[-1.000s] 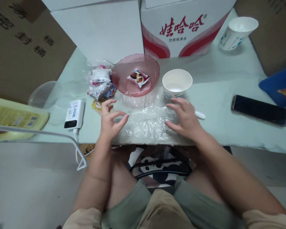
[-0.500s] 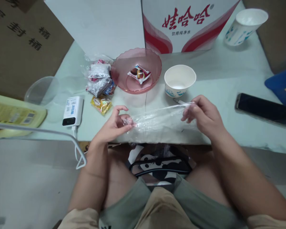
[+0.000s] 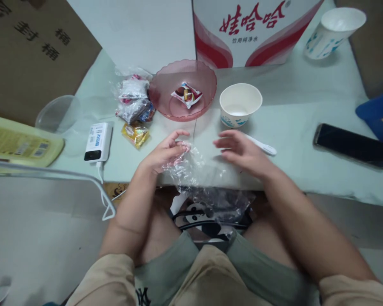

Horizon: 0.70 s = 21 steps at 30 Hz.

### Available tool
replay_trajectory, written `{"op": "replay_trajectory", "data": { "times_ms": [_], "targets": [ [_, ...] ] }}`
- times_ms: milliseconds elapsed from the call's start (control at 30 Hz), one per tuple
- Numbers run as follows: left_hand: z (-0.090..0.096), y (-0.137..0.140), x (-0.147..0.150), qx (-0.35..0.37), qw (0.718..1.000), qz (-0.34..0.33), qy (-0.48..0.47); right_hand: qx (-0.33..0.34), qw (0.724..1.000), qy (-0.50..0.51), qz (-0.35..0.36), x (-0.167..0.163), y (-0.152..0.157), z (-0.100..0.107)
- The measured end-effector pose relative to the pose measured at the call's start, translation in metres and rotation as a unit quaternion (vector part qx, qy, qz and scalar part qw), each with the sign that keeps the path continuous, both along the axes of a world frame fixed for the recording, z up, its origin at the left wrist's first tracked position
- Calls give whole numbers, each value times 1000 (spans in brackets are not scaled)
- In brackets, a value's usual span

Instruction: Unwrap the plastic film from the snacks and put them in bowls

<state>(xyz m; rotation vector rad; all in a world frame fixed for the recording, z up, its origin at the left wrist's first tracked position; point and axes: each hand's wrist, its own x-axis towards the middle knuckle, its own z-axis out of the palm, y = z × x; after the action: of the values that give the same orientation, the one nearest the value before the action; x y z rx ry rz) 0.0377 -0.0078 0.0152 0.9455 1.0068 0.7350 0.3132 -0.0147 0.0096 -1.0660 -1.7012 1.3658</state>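
My left hand (image 3: 164,155) pinches one end of a crumpled clear plastic bag (image 3: 207,195) near the table's front edge. The bag hangs from my fingers over the edge toward my lap. My right hand (image 3: 242,151) hovers just right of it, fingers spread, holding nothing. Behind my hands stands a pink plastic bowl (image 3: 166,100) with one wrapped snack (image 3: 187,94) in it. To the bowl's right is a white paper cup (image 3: 240,104), and a white plastic spoon (image 3: 263,147) lies beside my right hand.
A bag of wrapped snacks (image 3: 134,102), a yellow snack packet (image 3: 135,134) and a white power bank (image 3: 97,140) lie at the left. A black phone (image 3: 352,146) lies at the right. A red-and-white carton (image 3: 252,29), a second cup (image 3: 333,27) and brown boxes line the back.
Both hands had lifted the plastic and stretched it between them. Now my right hand has let go, and the bag hangs bunched from my left hand over the table edge.
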Motion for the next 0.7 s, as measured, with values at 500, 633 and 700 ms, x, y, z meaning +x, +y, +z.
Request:
{"op": "replay_trajectory", "data": {
  "times_ms": [500,633,700],
  "targets": [
    [-19,-1,28,-91,992,20,-84,-138,988,55,-44,-31,-2,-12],
    [-19,4,28,-22,983,169,-69,-173,980,22,-97,-35,-1,-13],
    [-17,5,28,-12,978,175,-111,-182,978,24,-101,-37,-1,-12]
  ]
}}
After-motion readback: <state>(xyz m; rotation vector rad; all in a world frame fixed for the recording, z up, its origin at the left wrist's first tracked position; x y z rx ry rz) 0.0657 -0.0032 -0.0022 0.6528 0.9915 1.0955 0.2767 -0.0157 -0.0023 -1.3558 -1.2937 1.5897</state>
